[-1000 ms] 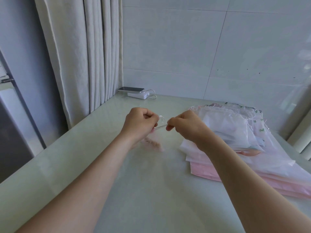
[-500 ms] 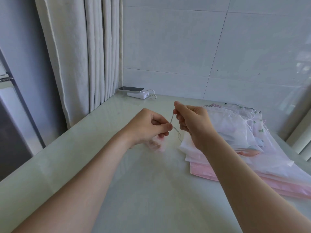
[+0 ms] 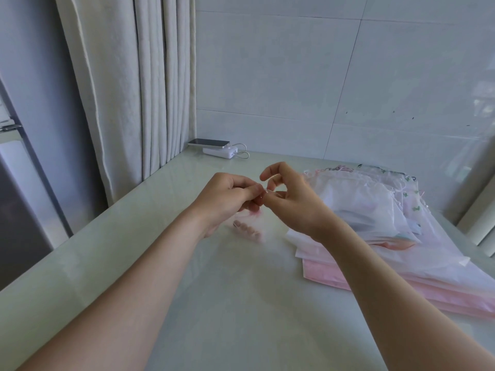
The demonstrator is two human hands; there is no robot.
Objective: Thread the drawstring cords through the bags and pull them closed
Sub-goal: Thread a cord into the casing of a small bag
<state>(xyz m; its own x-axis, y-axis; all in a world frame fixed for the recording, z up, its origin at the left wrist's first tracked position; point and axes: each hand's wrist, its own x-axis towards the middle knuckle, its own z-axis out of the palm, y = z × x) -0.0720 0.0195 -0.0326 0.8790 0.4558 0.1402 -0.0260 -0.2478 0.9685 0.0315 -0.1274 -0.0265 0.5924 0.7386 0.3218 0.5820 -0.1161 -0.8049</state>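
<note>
Pinching a thin cord (image 3: 263, 193) at mid-table (image 3: 214, 303): left hand (image 3: 227, 195) is curled with fingertips nipping it, and right hand (image 3: 292, 203) meets it fingertip to fingertip, also gripping. The bags (image 3: 375, 210) lie stacked at 3 o'clock of the hands, none held. Judged early: cord being readied, threading and closing remain. Half a second ago the right hand held the piece upright, hands slightly apart; now they touch. A phone (image 3: 209, 142) sits at 11 o'clock.

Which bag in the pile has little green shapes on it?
The bag farthest back on the right; the rest look white or pink, with no green.
</note>
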